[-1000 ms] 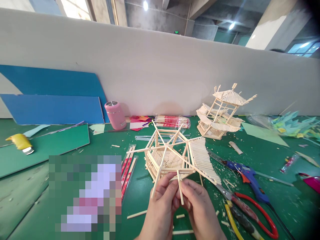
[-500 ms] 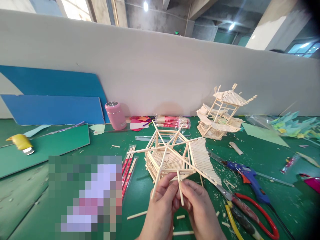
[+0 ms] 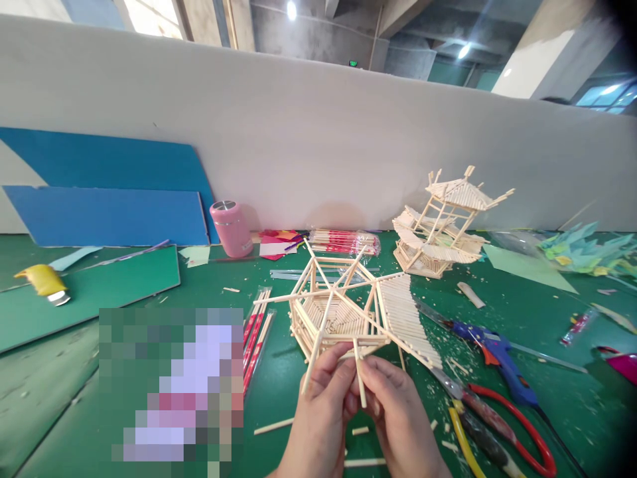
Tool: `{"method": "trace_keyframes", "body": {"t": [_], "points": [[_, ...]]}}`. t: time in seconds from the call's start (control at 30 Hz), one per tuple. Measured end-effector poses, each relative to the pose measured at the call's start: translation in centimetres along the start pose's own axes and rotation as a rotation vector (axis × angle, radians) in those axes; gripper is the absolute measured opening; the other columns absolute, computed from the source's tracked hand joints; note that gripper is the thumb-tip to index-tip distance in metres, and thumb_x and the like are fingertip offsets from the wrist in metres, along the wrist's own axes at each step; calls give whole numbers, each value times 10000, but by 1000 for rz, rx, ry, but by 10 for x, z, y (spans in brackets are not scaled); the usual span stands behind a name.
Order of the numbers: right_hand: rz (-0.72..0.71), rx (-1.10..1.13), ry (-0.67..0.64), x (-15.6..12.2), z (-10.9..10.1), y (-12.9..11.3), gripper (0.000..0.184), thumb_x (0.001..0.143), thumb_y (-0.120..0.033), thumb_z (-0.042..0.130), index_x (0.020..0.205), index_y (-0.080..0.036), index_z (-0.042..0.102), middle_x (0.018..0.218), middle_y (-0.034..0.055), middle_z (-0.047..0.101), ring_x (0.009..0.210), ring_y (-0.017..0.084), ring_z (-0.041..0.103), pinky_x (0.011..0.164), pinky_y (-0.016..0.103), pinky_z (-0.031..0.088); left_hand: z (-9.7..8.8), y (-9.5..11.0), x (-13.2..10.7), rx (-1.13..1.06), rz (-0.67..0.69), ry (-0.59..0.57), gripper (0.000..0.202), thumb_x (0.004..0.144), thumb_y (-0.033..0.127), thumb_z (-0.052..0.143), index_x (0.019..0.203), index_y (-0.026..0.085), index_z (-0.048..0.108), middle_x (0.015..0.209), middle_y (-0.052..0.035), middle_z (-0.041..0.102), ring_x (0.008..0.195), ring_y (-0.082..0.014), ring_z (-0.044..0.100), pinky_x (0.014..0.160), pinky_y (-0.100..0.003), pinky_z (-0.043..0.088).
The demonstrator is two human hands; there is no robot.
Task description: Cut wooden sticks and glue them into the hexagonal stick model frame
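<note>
A hexagonal frame of wooden sticks (image 3: 338, 312) stands on the green table (image 3: 279, 398), with a slanted panel of sticks on its right side. My left hand (image 3: 323, 415) pinches the frame's near edge, fingers closed on its sticks. Against it, my right hand (image 3: 398, 418) pinches a short wooden stick (image 3: 359, 373) that stands nearly upright at that near edge. Both hands meet at the same spot.
A finished stick pavilion (image 3: 440, 229) stands at the back right. A blue glue gun (image 3: 490, 348) and red-handled pliers (image 3: 502, 415) lie to the right. Packs of sticks (image 3: 256, 328), a pink flask (image 3: 229, 229), blue boards (image 3: 104, 199) and loose stick offcuts surround the work.
</note>
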State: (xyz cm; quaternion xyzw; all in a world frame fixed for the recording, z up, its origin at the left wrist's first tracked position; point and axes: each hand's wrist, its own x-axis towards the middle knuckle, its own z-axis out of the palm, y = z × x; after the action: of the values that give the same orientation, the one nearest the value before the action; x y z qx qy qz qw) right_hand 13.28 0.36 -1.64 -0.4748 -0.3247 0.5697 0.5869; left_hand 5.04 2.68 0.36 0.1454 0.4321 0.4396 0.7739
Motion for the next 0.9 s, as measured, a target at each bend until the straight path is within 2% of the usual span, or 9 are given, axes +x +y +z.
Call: {"method": "trace_keyframes", "body": {"t": [0.53, 0.9], "points": [[-1, -4, -2, 1, 1, 0, 343, 827, -353, 505, 533, -180, 474, 504, -16, 465, 508, 118, 367, 492, 262, 251, -1, -1, 2, -7, -3, 3, 339, 540, 275, 769, 836, 148, 665, 480, 27, 564, 451, -70, 451, 480, -180, 374], [-6, 7, 1, 1, 1, 0, 338, 823, -355, 510, 535, -179, 482, 502, -16, 466, 504, 117, 360, 491, 261, 249, 2, 0, 1, -5, 1, 2, 355, 526, 266, 771, 838, 143, 656, 536, -1, 609, 474, -84, 480, 492, -194, 387]]}}
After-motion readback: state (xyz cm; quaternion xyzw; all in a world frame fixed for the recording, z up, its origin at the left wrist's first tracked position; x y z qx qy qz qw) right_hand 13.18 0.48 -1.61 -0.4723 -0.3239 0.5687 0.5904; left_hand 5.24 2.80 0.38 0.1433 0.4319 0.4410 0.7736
